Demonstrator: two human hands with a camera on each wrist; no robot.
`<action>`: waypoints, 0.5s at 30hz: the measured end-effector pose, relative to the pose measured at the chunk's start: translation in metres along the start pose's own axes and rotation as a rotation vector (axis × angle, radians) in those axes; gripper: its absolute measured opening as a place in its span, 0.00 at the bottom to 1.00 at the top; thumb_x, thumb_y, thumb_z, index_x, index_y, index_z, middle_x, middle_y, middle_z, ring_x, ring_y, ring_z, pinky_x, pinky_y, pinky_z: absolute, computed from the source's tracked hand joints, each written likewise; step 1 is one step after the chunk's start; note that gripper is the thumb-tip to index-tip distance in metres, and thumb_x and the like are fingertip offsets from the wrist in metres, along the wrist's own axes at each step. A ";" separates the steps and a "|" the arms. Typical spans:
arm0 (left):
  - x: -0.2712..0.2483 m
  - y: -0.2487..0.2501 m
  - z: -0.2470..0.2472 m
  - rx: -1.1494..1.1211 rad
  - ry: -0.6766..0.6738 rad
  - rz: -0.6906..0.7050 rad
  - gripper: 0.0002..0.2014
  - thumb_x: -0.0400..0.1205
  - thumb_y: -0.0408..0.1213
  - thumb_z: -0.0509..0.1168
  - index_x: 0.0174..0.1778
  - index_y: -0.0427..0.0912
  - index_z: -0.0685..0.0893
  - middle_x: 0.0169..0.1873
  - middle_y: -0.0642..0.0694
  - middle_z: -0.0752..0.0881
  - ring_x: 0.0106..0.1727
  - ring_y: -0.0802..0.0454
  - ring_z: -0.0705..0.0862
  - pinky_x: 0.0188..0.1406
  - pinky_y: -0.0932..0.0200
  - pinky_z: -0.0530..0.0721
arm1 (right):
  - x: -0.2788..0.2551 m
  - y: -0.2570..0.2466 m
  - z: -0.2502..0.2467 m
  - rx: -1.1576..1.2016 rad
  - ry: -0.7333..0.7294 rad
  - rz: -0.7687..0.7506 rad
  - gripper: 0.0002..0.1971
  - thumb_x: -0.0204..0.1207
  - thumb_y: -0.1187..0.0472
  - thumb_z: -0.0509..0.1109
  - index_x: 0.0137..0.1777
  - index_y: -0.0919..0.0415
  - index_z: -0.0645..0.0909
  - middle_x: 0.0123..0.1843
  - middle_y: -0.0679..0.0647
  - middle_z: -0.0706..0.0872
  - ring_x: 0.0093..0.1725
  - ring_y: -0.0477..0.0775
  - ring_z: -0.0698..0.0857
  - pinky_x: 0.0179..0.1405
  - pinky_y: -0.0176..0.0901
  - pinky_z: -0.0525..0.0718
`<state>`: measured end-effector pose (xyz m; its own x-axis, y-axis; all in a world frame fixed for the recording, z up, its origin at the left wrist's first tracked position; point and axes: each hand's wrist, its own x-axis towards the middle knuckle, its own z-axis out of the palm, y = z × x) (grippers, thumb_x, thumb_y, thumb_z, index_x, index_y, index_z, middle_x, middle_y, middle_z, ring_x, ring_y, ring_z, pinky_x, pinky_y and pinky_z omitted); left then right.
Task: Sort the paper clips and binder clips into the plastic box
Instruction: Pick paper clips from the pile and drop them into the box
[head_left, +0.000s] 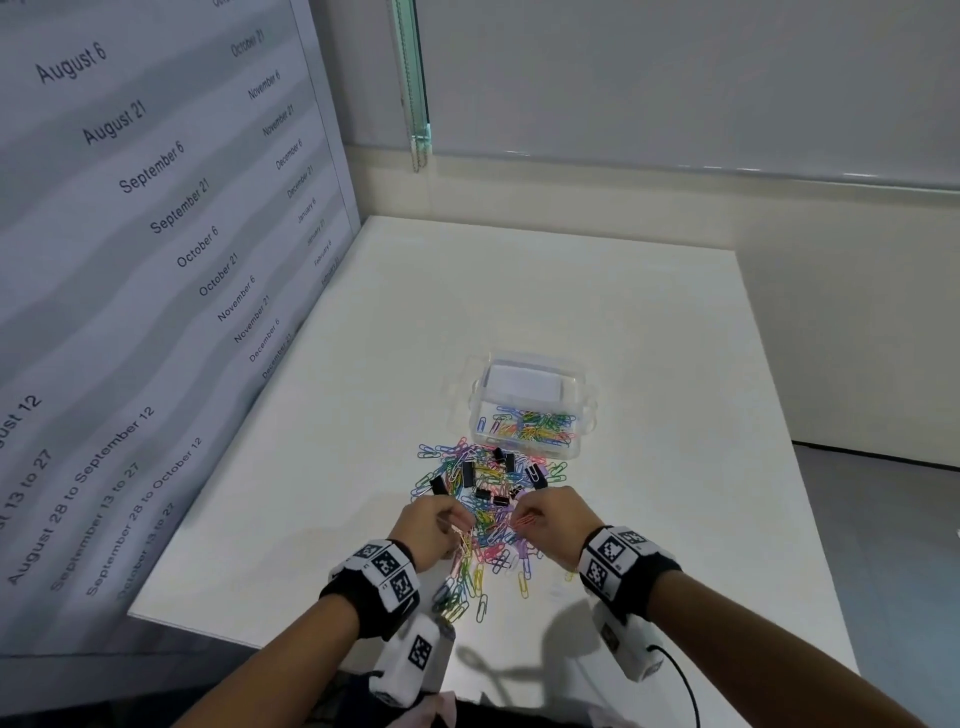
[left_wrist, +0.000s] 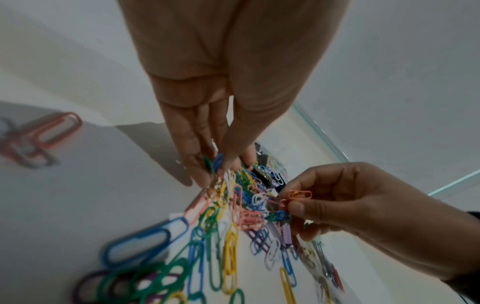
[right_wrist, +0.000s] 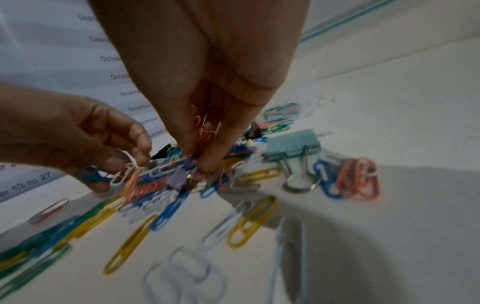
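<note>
Head view: a clear plastic box (head_left: 527, 410) was observed on the white table (head_left: 623, 322). Coloured paper clips were seen inside its near part (head_left: 535, 427), and a white compartment lay at its far end. A heap of mixed paper clips (head_left: 483, 519) was spread on the table just in front of the box, on the person's side. Black binder clips (head_left: 467, 472) were scattered in the part of the heap nearest the box. The left hand (head_left: 428, 525) was held over the heap's left edge, fingers curled onto clips. The right hand (head_left: 556, 514) was held over the heap's right edge, with red-orange paper clips (head_left: 527, 519) pinched at its fingertips. A dated wall chart (head_left: 130, 260) stood left of the box.

Left wrist view: the left hand's fingers (left_wrist: 197, 164) were seen closed on green and blue clips at the top of the heap. The right hand (left_wrist: 350, 201) was noted with orange clips (left_wrist: 298, 195) pinched between thumb and forefinger.

Right wrist view: the right hand's fingers (right_wrist: 215, 156) were recorded grasping orange clips above the heap. A pale green binder clip (right_wrist: 293, 148) was found lying on the table, on the heap's side of the box; the picture was blurred
</note>
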<state>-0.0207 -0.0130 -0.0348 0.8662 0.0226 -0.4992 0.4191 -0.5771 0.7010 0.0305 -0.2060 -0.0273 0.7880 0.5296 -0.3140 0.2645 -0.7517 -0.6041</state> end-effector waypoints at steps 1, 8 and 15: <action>0.001 0.001 0.000 -0.013 -0.002 0.013 0.24 0.75 0.15 0.58 0.34 0.53 0.82 0.38 0.52 0.85 0.37 0.57 0.82 0.33 0.67 0.82 | 0.000 0.000 -0.004 0.006 0.005 -0.002 0.07 0.72 0.63 0.70 0.47 0.59 0.87 0.49 0.55 0.91 0.51 0.52 0.86 0.50 0.35 0.78; 0.009 0.017 -0.003 -0.148 -0.008 0.076 0.22 0.76 0.15 0.58 0.36 0.49 0.83 0.34 0.50 0.85 0.35 0.55 0.82 0.39 0.57 0.85 | 0.014 -0.002 -0.045 0.106 0.101 0.042 0.06 0.73 0.64 0.69 0.46 0.62 0.87 0.47 0.58 0.91 0.38 0.46 0.82 0.46 0.36 0.80; 0.041 0.067 -0.021 -0.181 0.080 0.152 0.17 0.77 0.19 0.61 0.38 0.47 0.84 0.35 0.49 0.86 0.36 0.55 0.84 0.41 0.59 0.88 | 0.045 0.006 -0.078 0.228 0.322 0.145 0.09 0.75 0.67 0.65 0.51 0.60 0.84 0.49 0.60 0.89 0.39 0.58 0.87 0.48 0.52 0.88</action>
<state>0.0488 -0.0337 0.0022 0.9388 0.0157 -0.3442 0.3181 -0.4232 0.8484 0.1106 -0.2168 0.0121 0.9510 0.2477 -0.1848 0.0368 -0.6844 -0.7281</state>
